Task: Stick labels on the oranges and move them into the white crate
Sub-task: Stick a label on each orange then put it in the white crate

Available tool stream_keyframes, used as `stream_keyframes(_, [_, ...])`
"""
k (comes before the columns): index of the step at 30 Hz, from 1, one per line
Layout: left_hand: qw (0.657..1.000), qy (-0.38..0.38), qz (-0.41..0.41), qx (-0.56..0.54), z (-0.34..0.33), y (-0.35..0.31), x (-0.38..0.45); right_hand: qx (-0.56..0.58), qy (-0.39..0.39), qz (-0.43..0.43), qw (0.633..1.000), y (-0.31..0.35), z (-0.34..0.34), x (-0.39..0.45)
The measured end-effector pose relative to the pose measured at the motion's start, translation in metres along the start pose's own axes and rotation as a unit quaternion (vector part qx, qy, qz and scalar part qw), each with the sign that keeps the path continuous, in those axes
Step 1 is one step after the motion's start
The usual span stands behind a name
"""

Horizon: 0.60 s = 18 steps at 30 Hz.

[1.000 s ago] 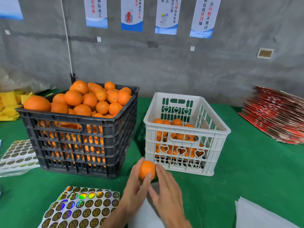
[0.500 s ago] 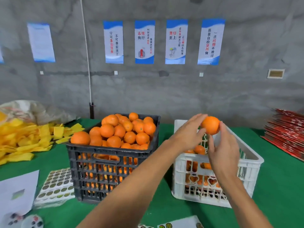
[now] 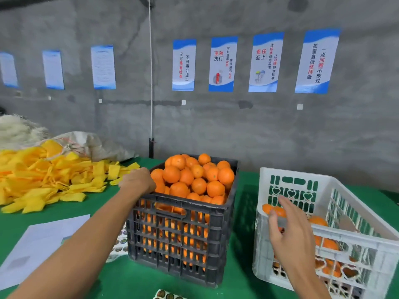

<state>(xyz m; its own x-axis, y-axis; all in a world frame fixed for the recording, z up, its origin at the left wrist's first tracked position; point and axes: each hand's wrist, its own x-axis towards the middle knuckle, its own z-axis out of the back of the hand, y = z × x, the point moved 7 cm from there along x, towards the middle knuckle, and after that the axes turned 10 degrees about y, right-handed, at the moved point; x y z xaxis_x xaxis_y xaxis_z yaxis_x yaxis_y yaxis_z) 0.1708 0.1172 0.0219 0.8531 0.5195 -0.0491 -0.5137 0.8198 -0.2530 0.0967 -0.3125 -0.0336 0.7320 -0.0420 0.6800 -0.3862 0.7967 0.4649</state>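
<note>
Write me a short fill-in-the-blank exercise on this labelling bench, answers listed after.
1. The left hand reaches into the ______ crate heaped with oranges.
2. The right hand, fingers spread and holding nothing, is over the ______ crate.
3. The table is covered in ______ cloth.
4. The loose pile at the far left of the table is ______ in colour.

Missing words: black; white; green; yellow
</note>
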Motion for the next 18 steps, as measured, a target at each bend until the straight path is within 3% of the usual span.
stream_keyframes(5, [0.988, -0.107, -0.102, -0.033, 0.012, -0.019, -0.029, 0.048, 0.022, 0.019, 0.998, 0.022, -0.018, -0.013])
stream_keyframes(7, [0.963, -0.164, -0.193, -0.090, 0.016, -0.042, -0.058, 0.060, 0.035, 0.038, 0.997, 0.031, -0.020, -0.017])
stream_keyframes(11, [0.822, -0.217, -0.454, -0.267, -0.014, -0.097, -0.166, 0.069, 0.057, 0.083, 0.992, 0.044, -0.015, -0.026])
stream_keyframes(13, [0.760, -0.204, -0.539, -0.301, -0.056, -0.119, -0.217, 0.097, 0.059, 0.110, 0.988, 0.043, -0.014, -0.038])
stream_keyframes(15, [0.725, -0.175, -0.587, -0.316, -0.101, -0.134, -0.250, 0.134, 0.079, 0.085, 0.984, 0.025, -0.015, -0.057])
stream_keyframes(18, [0.740, -0.042, -0.562, -0.367, -0.164, -0.149, -0.249, 0.061, 0.157, 0.047, 0.985, -0.020, -0.019, -0.086])
